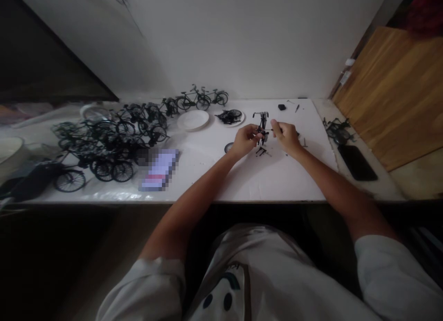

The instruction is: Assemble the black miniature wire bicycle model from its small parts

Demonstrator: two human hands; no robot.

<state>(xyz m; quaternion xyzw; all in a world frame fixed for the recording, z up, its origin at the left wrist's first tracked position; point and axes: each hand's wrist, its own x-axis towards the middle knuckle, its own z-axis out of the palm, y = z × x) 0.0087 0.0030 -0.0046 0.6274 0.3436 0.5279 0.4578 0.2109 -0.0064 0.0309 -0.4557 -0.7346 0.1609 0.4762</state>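
Observation:
My left hand (pixel 246 138) pinches a black miniature bicycle (pixel 263 121) by its middle, holding it upright over the white table with the handlebar at the top. My right hand (pixel 287 136) is closed around a small screwdriver (pixel 271 130), whose thin shaft points left at the bicycle. Fingers hide most of its handle, and I cannot tell whether the tip touches. Below the bicycle lie small black frame parts (pixel 263 151). A small wheel (pixel 229 147) rests beside my left wrist, partly covered by it.
Many miniature bicycles (pixel 114 141) crowd the table's left side. A white plate (pixel 193 120) and a dish of black parts (pixel 231 117) stand behind my left hand. A blurred-out lit screen (pixel 159 169) lies at left, a dark phone (pixel 357 162) at right. A wall closes off the back.

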